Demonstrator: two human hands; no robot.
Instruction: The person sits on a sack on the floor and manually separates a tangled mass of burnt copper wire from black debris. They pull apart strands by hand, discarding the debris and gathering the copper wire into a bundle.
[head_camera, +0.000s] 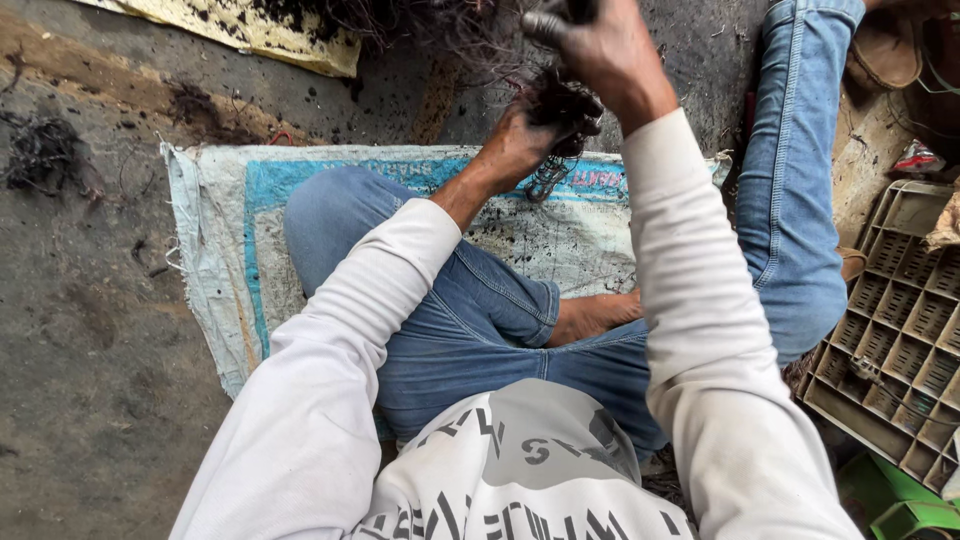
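I sit cross-legged in blue jeans on a woven sack (215, 230) on the ground. My left hand (520, 140) grips a dark, dirty lump wound with thin wire (562, 105), with a small metal coil hanging below it. My right hand (595, 45), blackened with grime, is raised above the lump and closed around a dark handle-like piece at the top edge; what it is cannot be made out. Fine tangled wire strands (450, 30) spread above the lump.
A beige plastic grid tray (900, 330) leans at the right. A green plastic object (890, 505) lies at the bottom right. A tangle of dark wire (45, 155) lies on the grey ground at the left. A dirty yellowish sheet (250, 30) lies at the top.
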